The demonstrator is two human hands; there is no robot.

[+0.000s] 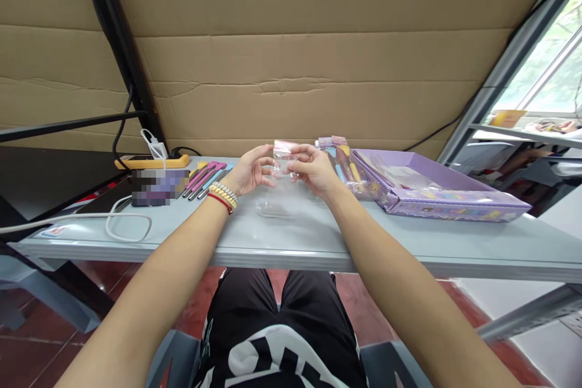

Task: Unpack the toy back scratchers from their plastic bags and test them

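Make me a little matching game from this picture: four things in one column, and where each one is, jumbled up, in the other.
Things
1. Clear bag with a pinkish top
2. Purple box
3. Loose coloured sticks
4. Cardboard

Places
A. Upright behind the table
B. On the table, to the left of both hands
C. Between the left hand and the right hand
D. On the table, to the right of both hands

Pairs: 1-C, 2-D, 3-B, 4-A

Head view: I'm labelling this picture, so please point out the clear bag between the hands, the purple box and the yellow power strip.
Clear bag (282, 154): head view, upper part.
Purple box (448, 205): head view, front wall.
Yellow power strip (149, 164): head view, near its middle.
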